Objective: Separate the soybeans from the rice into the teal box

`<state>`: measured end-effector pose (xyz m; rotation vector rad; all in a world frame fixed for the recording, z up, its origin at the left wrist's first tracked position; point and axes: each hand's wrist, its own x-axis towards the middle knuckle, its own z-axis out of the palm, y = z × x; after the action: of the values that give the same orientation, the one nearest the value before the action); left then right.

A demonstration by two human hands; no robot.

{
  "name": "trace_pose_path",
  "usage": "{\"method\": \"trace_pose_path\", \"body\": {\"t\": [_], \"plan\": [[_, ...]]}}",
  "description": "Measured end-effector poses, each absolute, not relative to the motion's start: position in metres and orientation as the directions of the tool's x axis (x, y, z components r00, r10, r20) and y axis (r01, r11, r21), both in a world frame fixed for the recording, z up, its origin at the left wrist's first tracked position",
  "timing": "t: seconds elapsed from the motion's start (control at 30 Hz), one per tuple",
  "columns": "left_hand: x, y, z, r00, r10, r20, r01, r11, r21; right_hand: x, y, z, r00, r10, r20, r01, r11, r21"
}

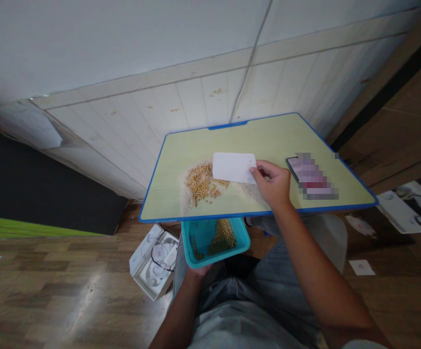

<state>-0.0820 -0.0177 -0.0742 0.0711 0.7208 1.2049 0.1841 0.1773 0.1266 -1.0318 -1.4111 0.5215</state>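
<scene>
- Round golden-tan beans (199, 182) lie loosely heaped on the pale-green desk (268, 135) among fine white grains (185, 195).
- A flat white rectangular card (232, 167) hides part of them.
- A teal rectangular plastic tub (202, 231), below the desk's near edge, holds more beans, mostly rightward.

A loose-looking grey-green cloth shirt (239, 320) covers the torso, its fabric softly wrinkled; a short sleeve (363, 344) of similar grey shows at the lower right. Below are faded grey-blue trousers (283, 271), creased across the lap, with seams gathering at the front. Both slender forearms are bare.
</scene>
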Motion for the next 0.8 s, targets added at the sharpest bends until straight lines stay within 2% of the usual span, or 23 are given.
{"method": "trace_pose_path", "body": {"t": [0.07, 0.13, 0.17, 0.27, 0.47, 0.6, 0.67, 0.8], "plan": [[-0.083, -0.017, -0.080, 0.178, 0.882, -0.437, -0.840, 0.367, 0.399, 0.184, 0.177, 0.126, 0.104, 0.836, 0.538, 0.218, 0.509, -0.833], [-0.086, -0.017, -0.088, 0.266, 0.908, -0.324, -0.851, 0.379, 0.362, 0.183, 0.177, 0.125, 0.025, 0.846, 0.533, 0.171, 0.521, -0.836], [-0.087, -0.017, -0.091, 0.292, 0.924, -0.248, -0.866, 0.365, 0.342, 0.183, 0.177, 0.125, -0.007, 0.847, 0.531, 0.160, 0.525, -0.836], [-0.089, -0.017, -0.091, 0.316, 0.934, -0.166, -0.878, 0.354, 0.321, 0.184, 0.177, 0.124, -0.025, 0.843, 0.538, 0.178, 0.533, -0.827], [-0.085, -0.018, -0.065, 0.349, 0.929, -0.123, -0.865, 0.370, 0.337, 0.184, 0.178, 0.128, 0.145, 0.830, 0.538, 0.265, 0.492, -0.829], [-0.082, -0.017, -0.061, 0.339, 0.930, -0.140, -0.853, 0.367, 0.371, 0.184, 0.178, 0.128, 0.244, 0.807, 0.538, 0.223, 0.493, -0.841], [-0.082, -0.016, -0.064, 0.330, 0.932, -0.152, -0.853, 0.364, 0.375, 0.184, 0.177, 0.128, 0.221, 0.822, 0.524, 0.175, 0.496, -0.851], [-0.084, -0.017, -0.069, 0.329, 0.929, -0.168, -0.847, 0.369, 0.383, 0.183, 0.176, 0.127, 0.055, 0.863, 0.503, 0.131, 0.493, -0.860]]}}
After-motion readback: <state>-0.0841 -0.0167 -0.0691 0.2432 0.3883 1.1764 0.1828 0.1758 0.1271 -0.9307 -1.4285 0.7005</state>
